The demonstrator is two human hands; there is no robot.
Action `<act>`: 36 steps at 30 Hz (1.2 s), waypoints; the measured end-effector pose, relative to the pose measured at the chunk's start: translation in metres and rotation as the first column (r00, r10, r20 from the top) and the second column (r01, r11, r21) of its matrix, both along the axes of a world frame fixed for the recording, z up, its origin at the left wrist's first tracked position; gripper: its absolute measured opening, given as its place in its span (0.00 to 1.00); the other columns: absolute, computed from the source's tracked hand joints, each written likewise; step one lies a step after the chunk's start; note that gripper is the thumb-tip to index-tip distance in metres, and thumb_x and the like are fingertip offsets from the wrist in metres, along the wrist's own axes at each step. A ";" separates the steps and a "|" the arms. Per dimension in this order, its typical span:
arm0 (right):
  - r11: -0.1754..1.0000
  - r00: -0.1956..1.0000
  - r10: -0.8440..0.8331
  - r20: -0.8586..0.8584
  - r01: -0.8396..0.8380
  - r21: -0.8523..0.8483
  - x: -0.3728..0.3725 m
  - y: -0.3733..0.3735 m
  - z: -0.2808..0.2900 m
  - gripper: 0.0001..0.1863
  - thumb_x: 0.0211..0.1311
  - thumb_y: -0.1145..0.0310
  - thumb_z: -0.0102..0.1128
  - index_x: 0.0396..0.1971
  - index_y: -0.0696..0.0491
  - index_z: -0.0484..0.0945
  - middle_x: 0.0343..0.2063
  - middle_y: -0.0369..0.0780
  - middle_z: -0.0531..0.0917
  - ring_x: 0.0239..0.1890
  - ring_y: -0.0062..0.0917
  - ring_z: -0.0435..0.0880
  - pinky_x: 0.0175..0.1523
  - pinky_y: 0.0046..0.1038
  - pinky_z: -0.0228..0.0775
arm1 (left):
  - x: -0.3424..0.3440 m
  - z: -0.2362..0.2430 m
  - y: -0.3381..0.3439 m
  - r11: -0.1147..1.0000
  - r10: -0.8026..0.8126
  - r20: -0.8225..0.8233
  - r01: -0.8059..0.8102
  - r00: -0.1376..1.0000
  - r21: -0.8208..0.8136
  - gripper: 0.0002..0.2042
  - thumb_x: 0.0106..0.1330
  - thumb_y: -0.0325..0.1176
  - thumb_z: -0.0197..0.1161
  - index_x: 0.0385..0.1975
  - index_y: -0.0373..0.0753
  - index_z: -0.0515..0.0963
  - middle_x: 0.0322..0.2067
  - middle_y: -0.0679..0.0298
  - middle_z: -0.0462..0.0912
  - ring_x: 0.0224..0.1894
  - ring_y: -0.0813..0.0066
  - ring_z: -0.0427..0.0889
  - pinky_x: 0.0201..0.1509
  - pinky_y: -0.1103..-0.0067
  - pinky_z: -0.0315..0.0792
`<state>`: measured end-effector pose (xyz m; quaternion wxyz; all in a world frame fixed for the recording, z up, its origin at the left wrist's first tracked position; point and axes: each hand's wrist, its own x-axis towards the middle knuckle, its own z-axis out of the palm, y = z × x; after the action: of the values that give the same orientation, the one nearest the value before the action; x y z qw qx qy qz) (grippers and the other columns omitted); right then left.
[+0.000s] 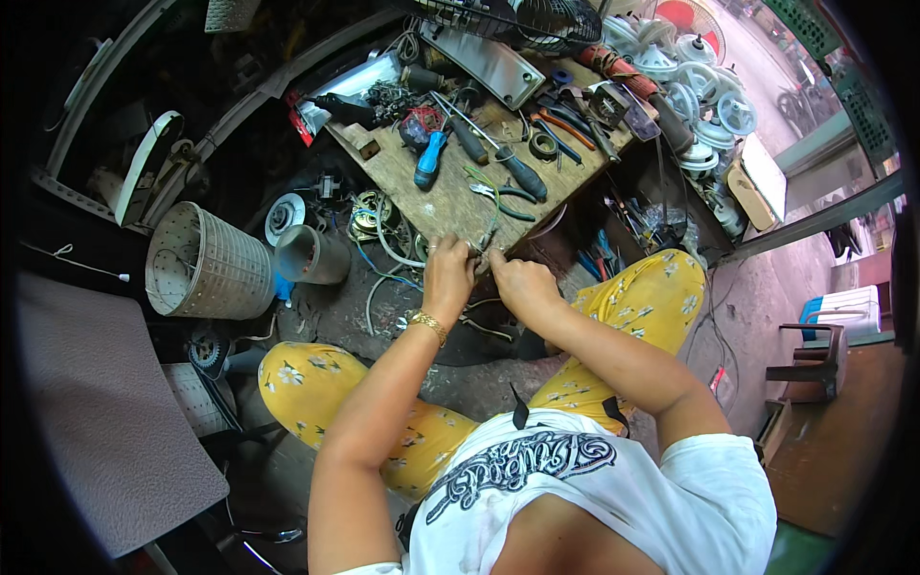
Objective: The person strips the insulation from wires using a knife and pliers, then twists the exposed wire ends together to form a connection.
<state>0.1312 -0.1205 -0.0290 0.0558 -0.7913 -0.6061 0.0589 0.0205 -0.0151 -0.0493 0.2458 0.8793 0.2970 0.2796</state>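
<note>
My left hand [448,275], with a gold bracelet at its wrist, and my right hand [522,286] meet at the near corner of the wooden workbench [450,206]. The fingers of both are closed around a small dark piece [485,241] that I cannot make out. Just beyond it lie pliers with green and dark handles [508,201] and a thin yellow-green wire [484,177]. Further back on the bench are a blue-handled screwdriver [430,161], a long screwdriver with a dark handle [522,174] and a roll of tape [543,146].
To the left on the floor stand a perforated white basket [225,264] and a grey container [314,257]. White plastic fan parts [700,91] pile up beyond the bench's right side. Tools fill a shelf [637,225] under the bench. A grey padded seat [105,412] is at the left.
</note>
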 end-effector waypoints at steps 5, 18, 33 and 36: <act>1.000 1.000 0.001 -0.019 -0.001 -0.018 0.000 0.004 0.004 0.07 0.59 0.72 0.48 0.36 0.57 0.69 0.19 0.48 0.83 0.23 0.39 0.85 0.25 0.38 0.77 | 0.000 -0.002 0.000 1.000 0.001 0.016 -0.001 1.000 -0.029 0.05 0.47 0.19 0.64 0.23 0.32 0.75 0.31 0.49 0.75 0.38 0.44 0.73 0.43 0.60 0.68; 0.999 1.000 -0.014 0.010 0.015 -0.029 -0.004 0.010 -0.002 0.08 0.57 0.73 0.49 0.35 0.59 0.71 0.20 0.49 0.83 0.24 0.41 0.86 0.27 0.39 0.78 | 0.000 -0.008 -0.001 1.000 0.022 0.083 -0.022 0.996 -0.001 0.05 0.48 0.18 0.62 0.23 0.31 0.74 0.31 0.48 0.75 0.38 0.44 0.72 0.42 0.59 0.68; 0.998 0.999 -0.041 -0.010 0.041 0.054 -0.005 0.009 -0.017 0.09 0.58 0.72 0.49 0.38 0.58 0.72 0.21 0.49 0.83 0.24 0.41 0.85 0.27 0.40 0.78 | -0.003 -0.009 -0.004 1.000 -0.010 0.087 0.009 0.996 0.012 0.02 0.51 0.19 0.60 0.24 0.31 0.74 0.32 0.48 0.76 0.39 0.44 0.72 0.44 0.59 0.68; 0.997 0.996 -0.064 -0.064 0.066 0.036 0.002 0.014 -0.018 0.11 0.57 0.72 0.49 0.39 0.58 0.72 0.24 0.51 0.83 0.28 0.45 0.85 0.31 0.42 0.78 | -0.005 -0.010 0.003 0.999 -0.019 0.075 0.016 0.997 0.035 0.04 0.50 0.23 0.64 0.25 0.33 0.77 0.32 0.49 0.76 0.39 0.46 0.72 0.44 0.61 0.68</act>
<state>0.1334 -0.1061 -0.0474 0.0920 -0.8071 -0.5790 0.0702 0.0155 -0.0120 -0.0596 0.2439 0.8748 0.2750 0.3156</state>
